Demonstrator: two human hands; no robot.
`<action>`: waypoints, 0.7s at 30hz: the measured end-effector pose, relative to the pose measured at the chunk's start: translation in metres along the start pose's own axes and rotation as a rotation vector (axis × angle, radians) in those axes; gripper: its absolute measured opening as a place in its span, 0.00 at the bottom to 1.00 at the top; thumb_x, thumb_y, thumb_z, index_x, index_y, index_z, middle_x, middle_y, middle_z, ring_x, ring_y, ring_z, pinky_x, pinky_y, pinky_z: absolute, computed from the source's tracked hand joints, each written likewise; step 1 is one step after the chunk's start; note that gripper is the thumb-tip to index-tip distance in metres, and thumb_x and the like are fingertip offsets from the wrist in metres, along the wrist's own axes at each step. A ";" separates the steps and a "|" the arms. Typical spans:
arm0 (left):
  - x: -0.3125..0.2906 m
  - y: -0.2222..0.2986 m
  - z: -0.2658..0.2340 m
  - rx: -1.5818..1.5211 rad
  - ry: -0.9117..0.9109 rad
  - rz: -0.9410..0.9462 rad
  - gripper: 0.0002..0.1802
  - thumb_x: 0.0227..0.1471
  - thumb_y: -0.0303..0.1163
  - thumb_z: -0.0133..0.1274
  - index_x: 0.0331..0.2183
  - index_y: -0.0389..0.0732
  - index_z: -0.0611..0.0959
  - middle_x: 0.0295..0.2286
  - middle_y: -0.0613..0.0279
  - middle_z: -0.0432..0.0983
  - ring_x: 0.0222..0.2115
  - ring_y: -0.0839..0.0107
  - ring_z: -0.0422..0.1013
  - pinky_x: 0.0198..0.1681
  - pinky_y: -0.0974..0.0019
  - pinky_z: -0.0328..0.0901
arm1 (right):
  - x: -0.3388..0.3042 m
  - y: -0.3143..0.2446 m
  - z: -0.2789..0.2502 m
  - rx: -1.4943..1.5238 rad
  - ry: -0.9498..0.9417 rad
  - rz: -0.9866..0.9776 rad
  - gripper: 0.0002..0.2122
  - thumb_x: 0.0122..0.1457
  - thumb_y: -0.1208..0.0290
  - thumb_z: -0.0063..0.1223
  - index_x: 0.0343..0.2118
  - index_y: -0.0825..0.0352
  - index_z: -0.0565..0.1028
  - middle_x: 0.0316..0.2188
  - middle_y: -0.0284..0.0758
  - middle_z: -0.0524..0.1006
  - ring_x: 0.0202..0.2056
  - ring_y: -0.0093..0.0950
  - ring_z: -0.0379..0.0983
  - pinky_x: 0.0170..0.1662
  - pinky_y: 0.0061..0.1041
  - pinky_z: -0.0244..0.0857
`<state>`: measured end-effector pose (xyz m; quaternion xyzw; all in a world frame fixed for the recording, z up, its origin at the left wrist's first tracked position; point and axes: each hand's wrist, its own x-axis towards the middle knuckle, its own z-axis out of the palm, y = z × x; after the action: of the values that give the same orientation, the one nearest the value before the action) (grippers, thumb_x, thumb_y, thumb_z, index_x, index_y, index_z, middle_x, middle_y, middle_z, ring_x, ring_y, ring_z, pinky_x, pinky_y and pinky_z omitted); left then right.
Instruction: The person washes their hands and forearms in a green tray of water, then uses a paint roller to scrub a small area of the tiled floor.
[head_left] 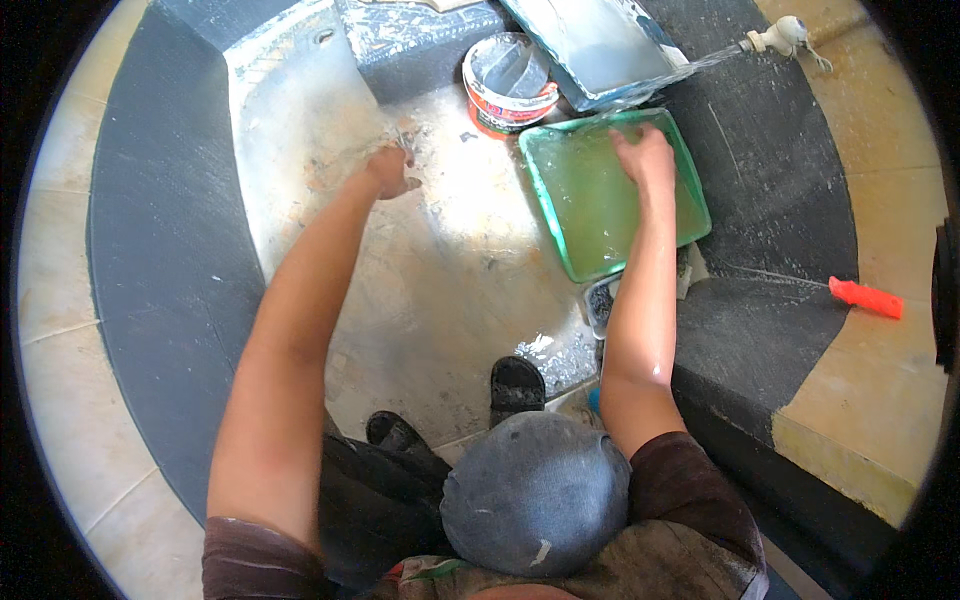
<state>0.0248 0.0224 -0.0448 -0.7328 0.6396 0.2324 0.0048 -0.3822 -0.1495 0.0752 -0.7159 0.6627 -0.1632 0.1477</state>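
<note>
Green tray [543, 193] of cloudy water [600, 205] sits near the stream from the tap [780, 38], probably to catch it, right hand [648, 158] part-open over its far end, contact unclear, left hand [388, 172] loosely curled above wet floor [460, 260], perhaps for balance, any hold indiscernible.

Scene bright; strong white glare across middle of wet floor [465, 185], smaller glints near its near-right corner; fisheye bends tiles [62, 375], corners black.
</note>
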 end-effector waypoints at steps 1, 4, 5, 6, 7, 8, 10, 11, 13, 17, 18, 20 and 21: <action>-0.005 -0.007 0.000 0.021 -0.012 -0.004 0.28 0.47 0.48 0.67 0.44 0.41 0.80 0.42 0.46 0.79 0.47 0.48 0.73 0.51 0.49 0.68 | 0.002 0.022 0.012 -0.022 -0.055 0.076 0.26 0.55 0.56 0.63 0.49 0.75 0.78 0.46 0.55 0.80 0.50 0.48 0.77 0.53 0.41 0.71; -0.012 -0.035 -0.009 0.152 -0.017 0.057 0.23 0.48 0.43 0.66 0.44 0.42 0.81 0.47 0.45 0.76 0.52 0.50 0.71 0.56 0.52 0.67 | 0.031 0.125 0.078 -0.185 -0.114 0.187 0.18 0.56 0.63 0.58 0.43 0.73 0.79 0.44 0.55 0.80 0.48 0.50 0.78 0.50 0.43 0.72; -0.005 -0.031 -0.017 0.161 0.039 0.089 0.21 0.46 0.40 0.66 0.40 0.40 0.81 0.42 0.45 0.78 0.48 0.48 0.73 0.52 0.51 0.68 | 0.051 0.169 0.082 -0.272 -0.091 0.209 0.16 0.56 0.64 0.55 0.41 0.72 0.80 0.42 0.56 0.80 0.47 0.50 0.78 0.49 0.43 0.73; -0.017 -0.045 -0.023 0.199 0.060 0.076 0.18 0.45 0.37 0.67 0.37 0.38 0.82 0.37 0.44 0.80 0.44 0.47 0.75 0.49 0.50 0.69 | 0.041 0.170 0.101 -0.208 -0.078 0.145 0.15 0.56 0.64 0.54 0.39 0.72 0.81 0.41 0.56 0.80 0.46 0.51 0.78 0.48 0.43 0.73; -0.026 -0.048 -0.032 0.232 0.058 -0.013 0.16 0.45 0.35 0.67 0.34 0.37 0.83 0.36 0.45 0.80 0.43 0.47 0.75 0.48 0.50 0.70 | 0.031 0.173 0.114 -0.152 -0.063 0.085 0.15 0.56 0.64 0.53 0.37 0.71 0.81 0.40 0.56 0.80 0.45 0.51 0.79 0.48 0.44 0.73; -0.033 -0.045 -0.045 0.261 0.057 -0.096 0.13 0.45 0.33 0.67 0.31 0.36 0.83 0.36 0.45 0.81 0.42 0.47 0.76 0.47 0.51 0.71 | 0.020 0.176 0.123 -0.102 -0.043 0.029 0.14 0.56 0.64 0.51 0.36 0.70 0.82 0.39 0.56 0.80 0.45 0.51 0.79 0.47 0.44 0.73; -0.069 -0.030 -0.068 0.302 0.154 -0.209 0.12 0.50 0.35 0.64 0.30 0.35 0.83 0.35 0.46 0.81 0.40 0.47 0.77 0.46 0.50 0.71 | -0.016 0.138 0.128 -0.202 -0.114 -0.041 0.15 0.57 0.62 0.50 0.32 0.70 0.81 0.37 0.56 0.81 0.41 0.52 0.80 0.45 0.46 0.73; -0.085 -0.025 -0.084 0.329 0.184 -0.279 0.12 0.51 0.36 0.63 0.30 0.36 0.83 0.35 0.46 0.81 0.39 0.47 0.77 0.45 0.50 0.72 | -0.028 0.106 0.120 -0.245 -0.137 -0.086 0.15 0.57 0.61 0.49 0.30 0.70 0.81 0.36 0.55 0.81 0.39 0.52 0.80 0.44 0.47 0.74; -0.108 -0.025 -0.112 0.420 0.185 -0.177 0.10 0.52 0.34 0.60 0.31 0.36 0.83 0.35 0.46 0.80 0.39 0.47 0.78 0.45 0.49 0.72 | -0.033 0.065 0.099 -0.347 -0.202 -0.145 0.12 0.58 0.66 0.49 0.35 0.68 0.80 0.38 0.51 0.81 0.39 0.49 0.80 0.44 0.47 0.74; -0.110 -0.065 -0.135 0.588 0.140 -0.192 0.05 0.52 0.25 0.54 0.32 0.37 0.83 0.36 0.47 0.81 0.40 0.47 0.78 0.46 0.50 0.72 | -0.025 0.027 0.094 -0.274 0.115 -0.447 0.08 0.58 0.72 0.49 0.36 0.67 0.79 0.37 0.47 0.81 0.37 0.47 0.81 0.40 0.47 0.75; -0.115 -0.063 -0.139 0.600 0.117 -0.219 0.07 0.50 0.20 0.51 0.32 0.36 0.82 0.38 0.48 0.80 0.42 0.49 0.77 0.48 0.51 0.72 | -0.030 0.006 0.090 -0.277 0.050 -0.517 0.08 0.58 0.74 0.49 0.37 0.68 0.78 0.37 0.47 0.80 0.38 0.46 0.81 0.39 0.46 0.76; -0.127 -0.073 -0.141 0.583 0.253 -0.115 0.07 0.50 0.20 0.50 0.32 0.36 0.82 0.39 0.48 0.80 0.43 0.50 0.77 0.48 0.52 0.73 | -0.045 -0.042 0.077 -0.274 -0.082 -0.664 0.08 0.57 0.76 0.48 0.37 0.69 0.77 0.37 0.47 0.79 0.39 0.45 0.81 0.38 0.45 0.76; -0.131 -0.075 -0.146 0.576 0.329 -0.058 0.07 0.50 0.19 0.50 0.32 0.36 0.81 0.39 0.49 0.80 0.43 0.51 0.77 0.48 0.53 0.73 | -0.051 -0.065 0.071 -0.213 -0.047 -0.754 0.07 0.57 0.76 0.48 0.37 0.69 0.76 0.38 0.48 0.79 0.38 0.45 0.81 0.38 0.44 0.77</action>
<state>0.1341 0.1137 0.1095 -0.7470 0.6500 -0.0797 0.1150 -0.2969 -0.0938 0.0367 -0.9240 0.3627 -0.1201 0.0173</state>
